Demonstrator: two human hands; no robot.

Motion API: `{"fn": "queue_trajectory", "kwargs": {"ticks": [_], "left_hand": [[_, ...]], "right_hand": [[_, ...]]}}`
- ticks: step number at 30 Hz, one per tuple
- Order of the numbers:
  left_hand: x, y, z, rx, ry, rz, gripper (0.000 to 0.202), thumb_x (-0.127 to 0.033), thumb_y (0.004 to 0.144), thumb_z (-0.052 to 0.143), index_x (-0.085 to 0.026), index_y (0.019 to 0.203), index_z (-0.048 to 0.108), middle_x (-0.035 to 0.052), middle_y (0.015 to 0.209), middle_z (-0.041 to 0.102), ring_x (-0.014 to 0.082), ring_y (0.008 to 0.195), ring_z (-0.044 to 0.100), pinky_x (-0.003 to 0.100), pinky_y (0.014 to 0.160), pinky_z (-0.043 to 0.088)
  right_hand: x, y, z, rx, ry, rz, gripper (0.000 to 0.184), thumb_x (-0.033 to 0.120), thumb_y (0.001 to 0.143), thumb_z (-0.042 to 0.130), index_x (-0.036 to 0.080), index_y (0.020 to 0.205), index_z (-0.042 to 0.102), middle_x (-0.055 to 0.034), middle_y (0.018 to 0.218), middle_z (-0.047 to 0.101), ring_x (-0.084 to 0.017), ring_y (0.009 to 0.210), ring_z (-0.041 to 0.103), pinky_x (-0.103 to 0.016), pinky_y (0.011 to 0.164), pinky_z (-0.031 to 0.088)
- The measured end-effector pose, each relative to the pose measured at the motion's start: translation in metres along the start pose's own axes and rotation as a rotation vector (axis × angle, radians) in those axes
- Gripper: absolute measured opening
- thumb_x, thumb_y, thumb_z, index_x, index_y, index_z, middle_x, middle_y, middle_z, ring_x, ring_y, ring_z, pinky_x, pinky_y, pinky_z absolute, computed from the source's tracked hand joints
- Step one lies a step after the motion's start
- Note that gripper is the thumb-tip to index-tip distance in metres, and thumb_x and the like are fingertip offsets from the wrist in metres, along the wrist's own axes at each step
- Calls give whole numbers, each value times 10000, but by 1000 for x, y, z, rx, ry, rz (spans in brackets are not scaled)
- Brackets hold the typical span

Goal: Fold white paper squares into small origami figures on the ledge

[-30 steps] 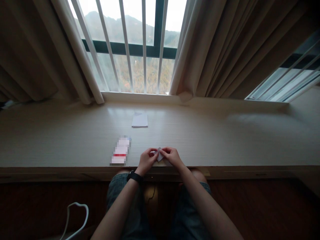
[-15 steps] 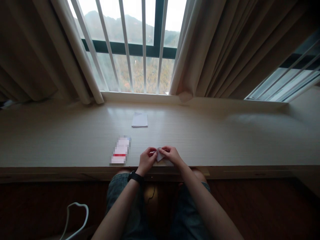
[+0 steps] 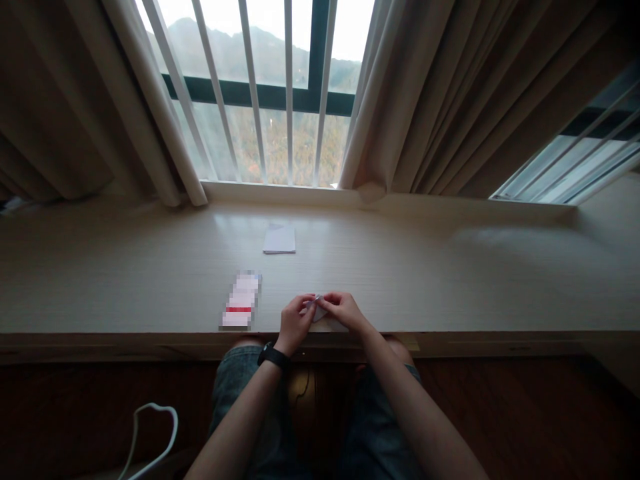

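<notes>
A small folded piece of white paper (image 3: 319,312) is held between my two hands, just above the desk's front edge. My left hand (image 3: 296,320), with a black watch on its wrist, pinches the paper's left side between thumb and fingers. From the other side, my right hand (image 3: 344,309) pinches it too, its fingertips close to those of the left. The fingers cover part of the paper, so its full shape is hidden. Farther back on the desk lies a small stack of white paper sheets (image 3: 280,240).
A phone-shaped, pixelated item (image 3: 241,300) with a red band lies left of my hands on the pale wooden desk (image 3: 450,280). Behind the desk are a barred window (image 3: 270,100) and beige curtains (image 3: 425,100). A white cable (image 3: 173,427) loops at lower left.
My left hand has shifted very slightly to the right, and its fingertips and the right hand's have closed in over the paper's top. Less of the paper shows between them.
</notes>
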State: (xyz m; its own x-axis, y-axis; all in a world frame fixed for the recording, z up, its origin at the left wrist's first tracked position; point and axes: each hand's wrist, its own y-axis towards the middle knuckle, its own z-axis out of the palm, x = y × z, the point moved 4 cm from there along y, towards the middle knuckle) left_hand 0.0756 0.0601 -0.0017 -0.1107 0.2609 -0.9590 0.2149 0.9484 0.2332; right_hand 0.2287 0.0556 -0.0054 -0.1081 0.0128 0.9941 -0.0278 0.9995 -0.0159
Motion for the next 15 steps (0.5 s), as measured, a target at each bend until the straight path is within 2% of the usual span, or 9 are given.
{"fn": "queue_trajectory", "kwargs": {"ticks": [5, 8, 11, 15], "left_hand": [[-1, -3, 1, -52, 58, 46, 206, -364, 884, 579, -217, 972, 693, 70, 1014, 712, 207, 934, 667, 344, 821, 551], [-5, -5, 1, -70, 115, 95, 196, -346, 900, 559, -228, 974, 696, 66, 1031, 709, 211, 969, 656, 349, 851, 536], [-10, -6, 2, -58, 116, 125, 204, -354, 900, 554, -234, 975, 701, 68, 1047, 702, 214, 981, 648, 334, 808, 546], [-10, -5, 0, -58, 85, 81, 247, -392, 892, 562, -225, 1005, 703, 73, 1058, 702, 216, 959, 657, 306, 760, 548]], "right_hand": [[1, -2, -1, 12, 7, 26, 372, 514, 735, 670, 153, 811, 722, -43, 749, 694, -162, 670, 595, -261, 611, 471], [-2, 0, -1, -42, -54, 44, 306, 459, 734, 663, 156, 752, 701, -30, 691, 672, -160, 628, 584, -259, 576, 459], [0, 2, -1, -142, -200, 4, 221, 383, 746, 639, 173, 693, 680, -19, 651, 658, -164, 616, 585, -265, 579, 461], [4, 2, 1, -182, -276, -64, 168, 322, 765, 606, 194, 773, 714, -37, 772, 713, -188, 694, 636, -290, 652, 495]]}}
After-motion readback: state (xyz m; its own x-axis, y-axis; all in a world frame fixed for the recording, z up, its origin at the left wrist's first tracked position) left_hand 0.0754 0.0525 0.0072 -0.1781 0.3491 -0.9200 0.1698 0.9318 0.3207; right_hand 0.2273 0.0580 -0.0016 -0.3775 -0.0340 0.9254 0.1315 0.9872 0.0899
